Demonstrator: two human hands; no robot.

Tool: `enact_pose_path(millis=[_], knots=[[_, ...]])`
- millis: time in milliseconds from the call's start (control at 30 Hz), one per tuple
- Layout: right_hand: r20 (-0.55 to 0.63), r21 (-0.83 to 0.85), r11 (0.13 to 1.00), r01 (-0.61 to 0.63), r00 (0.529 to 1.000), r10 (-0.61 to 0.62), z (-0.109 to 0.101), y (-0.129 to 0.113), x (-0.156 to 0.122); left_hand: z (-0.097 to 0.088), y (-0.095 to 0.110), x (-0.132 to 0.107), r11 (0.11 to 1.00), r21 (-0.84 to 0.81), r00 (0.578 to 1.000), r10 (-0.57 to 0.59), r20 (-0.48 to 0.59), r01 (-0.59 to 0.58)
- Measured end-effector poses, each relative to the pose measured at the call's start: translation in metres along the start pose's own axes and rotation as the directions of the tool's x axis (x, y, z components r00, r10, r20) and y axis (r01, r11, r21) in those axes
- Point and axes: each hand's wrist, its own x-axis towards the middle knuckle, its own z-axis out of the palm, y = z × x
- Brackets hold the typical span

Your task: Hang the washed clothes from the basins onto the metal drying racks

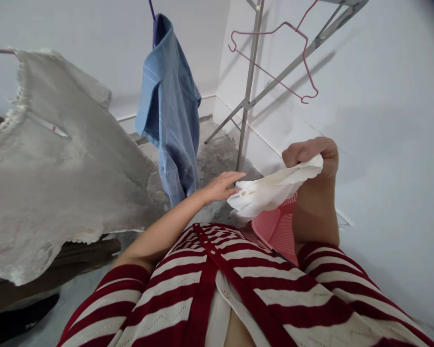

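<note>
A white cloth garment point(265, 195) stretches sideways in front of my body, its folds bunched so its exact kind is unclear. My right hand point(320, 152) is closed in a fist on its right end. At the left end, my left hand point(220, 187) has its fingers stretched out and apart, with the lower ones touching or just beside the cloth's edge. Under the cloth, partly hidden by it and by my right forearm, is a pink perforated plastic basket point(267, 224).
A blue shirt point(179, 111) hangs from a purple hanger left of centre. A greyish-white lace-edged garment point(65, 159) hangs at far left. One pink wire hanger point(275, 77) hangs bare from the metal drying rack point(251, 86) near the white wall point(390, 144).
</note>
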Motion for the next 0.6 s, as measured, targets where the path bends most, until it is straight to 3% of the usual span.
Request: enact_pose_path(millis=[100,167,233,300,367,433,533,600], knots=[[-0.016,0.016,0.998,0.054,0.998,-0.054,-0.005,-0.002,-0.003,0.01,0.017,0.007,0.993,-0.027,0.992,0.114,0.051,-0.113],[-0.133,-0.052,0.997,0.058,0.989,-0.065,-0.012,-0.001,-0.006,0.014,0.022,0.007,0.99,-0.055,0.99,0.133,0.046,-0.131],[-0.298,-0.185,0.983,0.002,0.953,-0.058,-0.024,0.001,-0.012,0.011,0.024,0.004,0.989,-0.129,0.997,0.068,-0.042,-0.073],[-0.452,-0.341,0.933,-0.114,0.89,-0.056,-0.04,0.007,-0.021,-0.002,0.026,0.001,0.967,-0.254,0.981,-0.069,-0.18,0.021],[-0.553,-0.449,0.856,-0.255,0.832,-0.043,-0.053,0.015,-0.031,-0.021,0.03,0.001,0.929,-0.361,0.931,-0.198,-0.305,0.08],[-0.594,-0.5,0.785,-0.365,0.805,-0.003,-0.061,0.025,-0.041,-0.045,0.038,0.003,0.923,-0.379,0.884,-0.231,-0.407,0.067],[-0.61,-0.495,0.78,-0.383,0.792,0.002,-0.061,0.036,-0.054,-0.074,0.05,0.009,0.939,-0.343,0.857,-0.192,-0.478,0.02],[-0.617,-0.459,0.824,-0.333,0.787,-0.026,-0.055,0.041,-0.059,-0.087,0.052,0.013,0.918,-0.393,0.851,-0.243,-0.465,0.048]])
